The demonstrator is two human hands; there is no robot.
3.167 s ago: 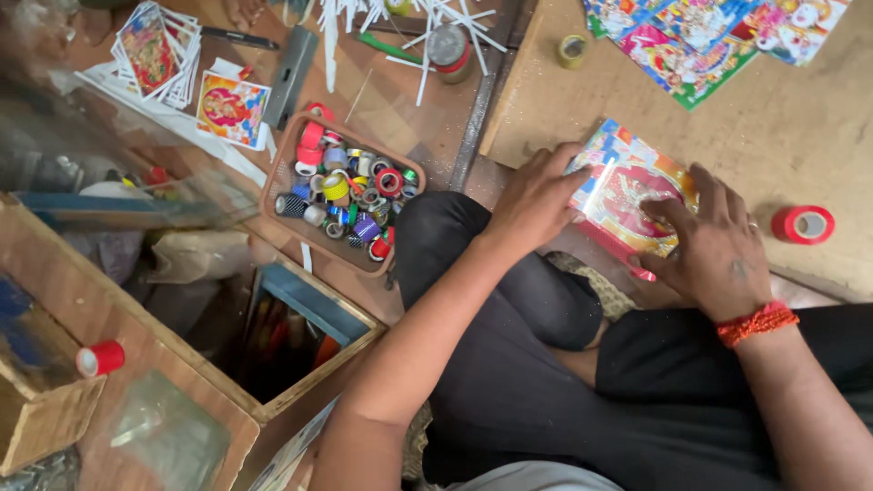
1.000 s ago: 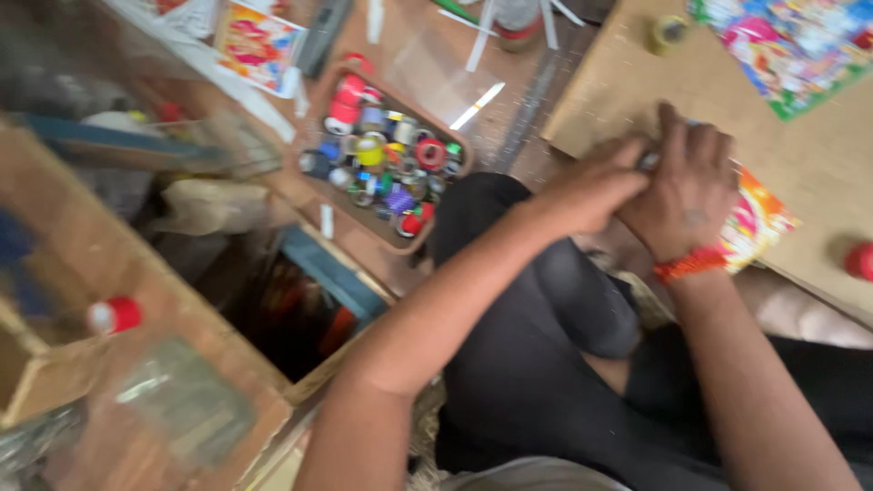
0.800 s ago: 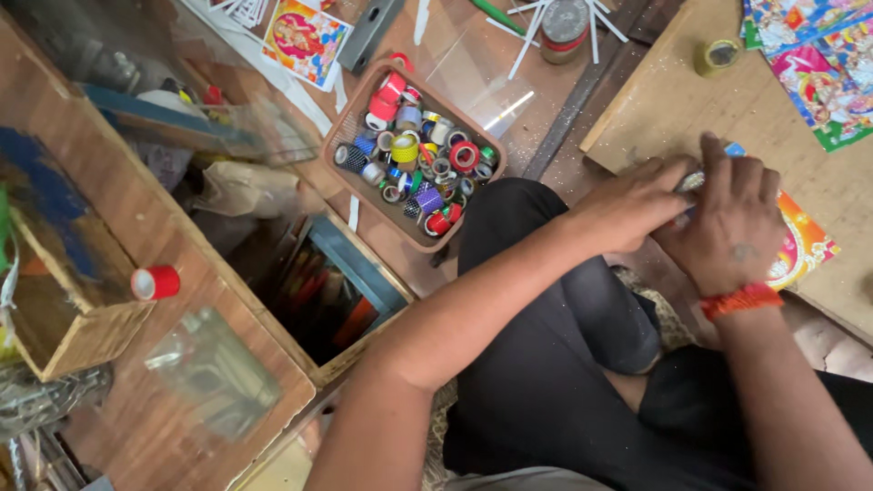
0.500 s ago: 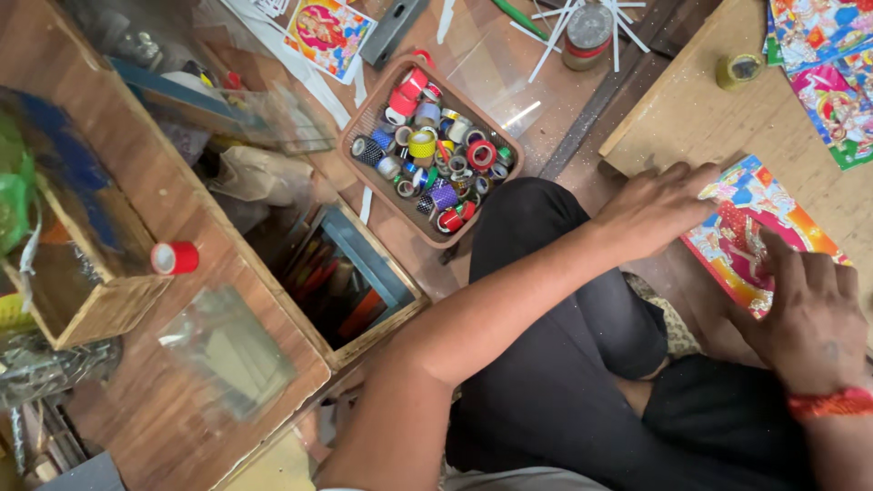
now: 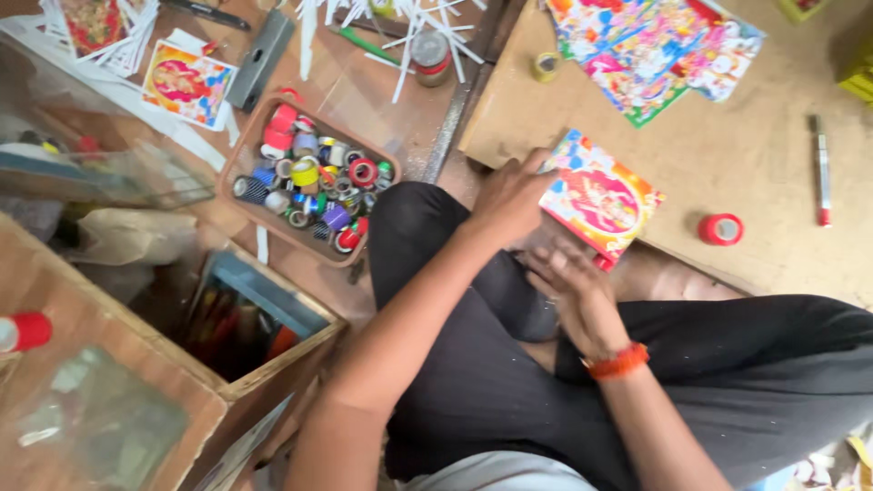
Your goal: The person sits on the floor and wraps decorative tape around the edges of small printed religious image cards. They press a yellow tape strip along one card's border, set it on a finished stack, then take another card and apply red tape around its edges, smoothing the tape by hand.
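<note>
The colourful picture panel (image 5: 600, 198) lies flat at the near edge of the brown board (image 5: 755, 164), its lower corner overhanging toward your lap. It looks thin, flat and light, fairly stiff like a backed print, with a glossy face that may slip, so I judge the edges the best place to grip it, not the face. Your left hand (image 5: 511, 195) rests curled on its left edge, holding it down. Your right hand (image 5: 571, 284), with the orange wrist thread, hovers loosely open just below the panel's near corner, holding nothing. A red tape roll (image 5: 721, 229) sits just right of the panel, loose prints (image 5: 655, 50) lie toward the board's far edge, and a tray of tape rolls (image 5: 305, 186) is on the floor to your left.
</note>
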